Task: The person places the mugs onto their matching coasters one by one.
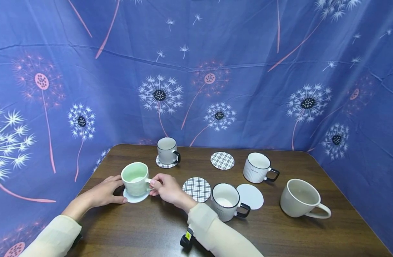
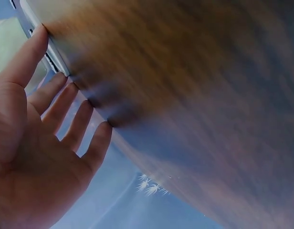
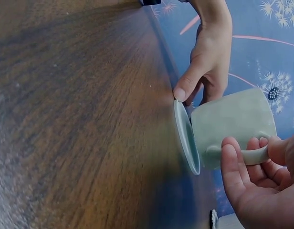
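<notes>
Your right sleeve (image 1: 227, 232) lies nearest; your right grip (image 1: 169, 189) pinches the green cup (image 1: 134, 182) by its handle.
Your left grip (image 1: 104, 192) stretches its fingers out, touching the pale saucer (image 1: 136, 200) at its rim. The cup is over that saucer on the counter (image 1: 135, 228); whether they touch is unclear.

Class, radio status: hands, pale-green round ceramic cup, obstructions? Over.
Right hand gripping handle of green cup. Left hand touching pale round saucer. Cup over saucer; nothing seen between them.
</notes>
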Demonstrator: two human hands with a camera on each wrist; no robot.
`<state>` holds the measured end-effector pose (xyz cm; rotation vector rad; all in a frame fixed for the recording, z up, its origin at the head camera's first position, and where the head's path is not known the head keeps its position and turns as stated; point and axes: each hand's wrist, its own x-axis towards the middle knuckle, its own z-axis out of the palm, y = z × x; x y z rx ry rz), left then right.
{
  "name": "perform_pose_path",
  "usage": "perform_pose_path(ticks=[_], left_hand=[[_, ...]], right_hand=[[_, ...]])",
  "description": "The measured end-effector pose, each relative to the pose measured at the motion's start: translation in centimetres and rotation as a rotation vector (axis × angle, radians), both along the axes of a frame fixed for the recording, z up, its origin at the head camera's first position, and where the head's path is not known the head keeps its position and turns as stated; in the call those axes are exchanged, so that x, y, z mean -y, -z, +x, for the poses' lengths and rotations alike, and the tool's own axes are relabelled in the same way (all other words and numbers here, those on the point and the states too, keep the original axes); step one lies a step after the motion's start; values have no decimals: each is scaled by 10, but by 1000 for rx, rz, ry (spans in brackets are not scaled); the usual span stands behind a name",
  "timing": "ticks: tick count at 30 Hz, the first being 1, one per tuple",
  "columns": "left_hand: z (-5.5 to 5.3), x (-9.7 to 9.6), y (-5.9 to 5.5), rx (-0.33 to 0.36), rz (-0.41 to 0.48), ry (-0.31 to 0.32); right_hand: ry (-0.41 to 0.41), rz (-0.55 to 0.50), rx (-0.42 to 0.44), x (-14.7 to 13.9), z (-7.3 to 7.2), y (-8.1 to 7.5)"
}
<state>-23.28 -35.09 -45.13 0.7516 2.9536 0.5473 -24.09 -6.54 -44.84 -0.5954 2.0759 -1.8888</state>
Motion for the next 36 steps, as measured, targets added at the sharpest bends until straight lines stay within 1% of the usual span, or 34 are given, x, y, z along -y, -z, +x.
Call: perform_pose_path(ticks=[6, 15, 19, 23, 26, 32, 36], left_hand=[[-2, 2, 2, 6, -2, -20], [-1, 0, -3, 0, -4, -10], [0, -1, -4, 5, 1, -16], [0, 0, -3, -3, 14, -10], [0, 0, -2, -12, 19, -7], [-1, 0, -1, -10, 28, -19], [-1, 1, -1, -19, 39, -14]], right_hand=[[-3, -5, 2, 5, -1, 3], [-4, -8, 8, 7, -1, 7], [-7, -7, 15, 7, -1, 9], [-12, 2, 0, 7, -1, 9], [-16, 10, -2, 7, -1, 9], [-28, 21, -2, 6, -1, 6], [-36, 25, -6, 7, 1, 4]])
